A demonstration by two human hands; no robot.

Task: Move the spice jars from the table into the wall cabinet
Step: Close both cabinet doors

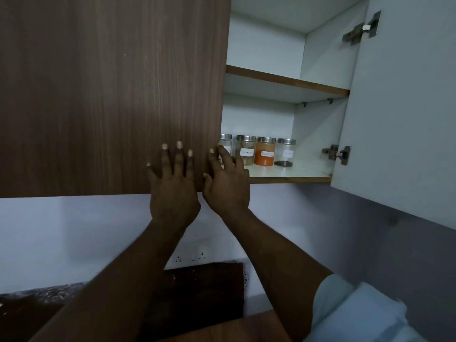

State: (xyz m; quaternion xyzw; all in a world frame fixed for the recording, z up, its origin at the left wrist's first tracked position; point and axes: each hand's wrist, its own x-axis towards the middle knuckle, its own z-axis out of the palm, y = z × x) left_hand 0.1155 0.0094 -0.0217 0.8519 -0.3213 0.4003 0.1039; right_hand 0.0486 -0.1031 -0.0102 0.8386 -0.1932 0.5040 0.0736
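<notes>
Sleeve (357, 314), pale blue, rolled up on the right arm, nearest the camera. Below it, a strip of wood-grain counter (246, 329) with a dark board (202, 290) lying on it. No jars in view on the counter. Speckled stone surface (37, 297) at far left. Wall socket plate (190, 255) between the two forearms.

Both arms reach up to the brown left door (111, 95) of the wall cabinet.
- Left grip (172, 183): apart, fingers spread and straight, palm flat on the door face near its lower right corner. Holds nothing.
- Right grip (227, 183): apart, fingers straight. It sits at the door's free edge, one fingertip on the door face, the others past the edge in front of the jars. Can't tell if any finger hooks behind the edge. Holds nothing.

Right door (399, 107) is swung wide, pale inner face, with an upper hinge (361, 27) and a lower hinge (338, 154).

Spice jars are in the cabinet, in a row on the lower shelf (296, 172), upright, metal lids, white labels, just beside each other:
- leftmost jar (225, 143), partly hidden by the door and right fingers
- brown-fill jar (245, 150)
- orange-fill jar (266, 154)
- near-empty jar (285, 153), dark bits at the bottom

The upper shelf (283, 81) shows bare board in the visible part.
</notes>
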